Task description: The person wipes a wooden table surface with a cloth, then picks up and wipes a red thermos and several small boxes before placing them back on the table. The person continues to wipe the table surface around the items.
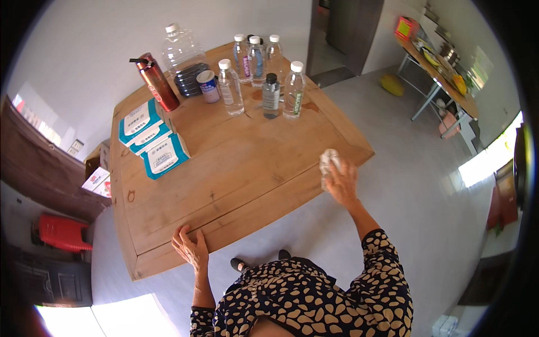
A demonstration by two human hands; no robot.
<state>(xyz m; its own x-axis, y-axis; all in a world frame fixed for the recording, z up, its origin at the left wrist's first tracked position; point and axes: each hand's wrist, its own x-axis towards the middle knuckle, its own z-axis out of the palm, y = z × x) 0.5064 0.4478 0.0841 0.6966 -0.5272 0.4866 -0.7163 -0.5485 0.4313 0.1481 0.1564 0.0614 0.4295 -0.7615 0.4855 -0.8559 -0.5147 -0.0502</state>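
Observation:
My right hand point(343, 182) presses a crumpled whitish cloth or wad of tissue point(329, 159) onto the right front part of the wooden table point(241, 163); its exact kind is hard to tell. At the near edge, my left hand point(192, 247) rests on the tabletop with fingers apart and nothing in them. Left of centre lie teal-and-white tissue packs point(167, 156), the things nearest my left hand. Beyond my right hand stand a clear bottle with a white cap point(293, 92) and a bottle with a black cap point(271, 98).
Toward the back stand a red flask point(157, 84), a large clear jug point(184, 59), a blue-and-white can point(208, 87) and several more bottles point(231, 90). A red chair point(60, 232) is at the left. A side table point(441, 78) with pots stands far right.

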